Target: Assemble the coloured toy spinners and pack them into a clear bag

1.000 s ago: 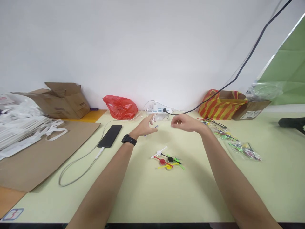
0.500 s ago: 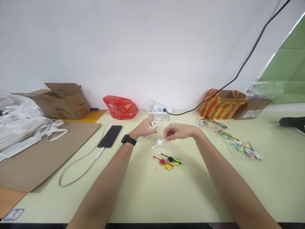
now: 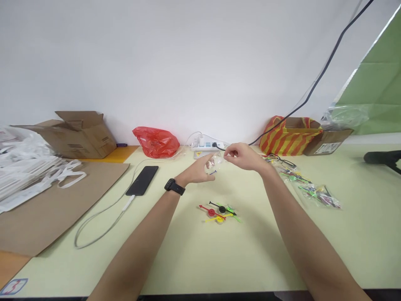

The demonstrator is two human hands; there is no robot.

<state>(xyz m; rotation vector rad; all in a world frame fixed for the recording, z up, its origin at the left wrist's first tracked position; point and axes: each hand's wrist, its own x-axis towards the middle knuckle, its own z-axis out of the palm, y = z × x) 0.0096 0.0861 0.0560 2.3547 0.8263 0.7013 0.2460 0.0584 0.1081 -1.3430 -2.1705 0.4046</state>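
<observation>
My left hand (image 3: 200, 169), wearing a black watch (image 3: 174, 186), curls around a thin clear plastic bag (image 3: 216, 162). A blue spinner arrow (image 3: 213, 172) shows by its thumb. Thumb and forefinger of my right hand (image 3: 241, 156) are pinched together at the bag's right side. A faint pale shape at these fingertips seems to be the white spinner arrow, largely lost against the bag. On the table below both hands, a red spinner arrow (image 3: 211, 212), a black one (image 3: 222, 209), a yellow one (image 3: 219, 219) and a green one (image 3: 237, 218) overlap in a small pile.
Bagged coloured spinner arrows (image 3: 319, 195) and glasses (image 3: 283, 161) lie at right. A phone (image 3: 142, 180) on a cable lies at left, beside cardboard (image 3: 94, 184). Along the wall stand a red bag (image 3: 156, 143), a power strip (image 3: 206, 146), a striped bag (image 3: 288, 138) and boxes (image 3: 84, 136).
My right hand has moved up and away with the white spinner arrow, now barely visible. My left hand has shifted right, bringing the clear bag close to the right fingertips. The pile stays put.
</observation>
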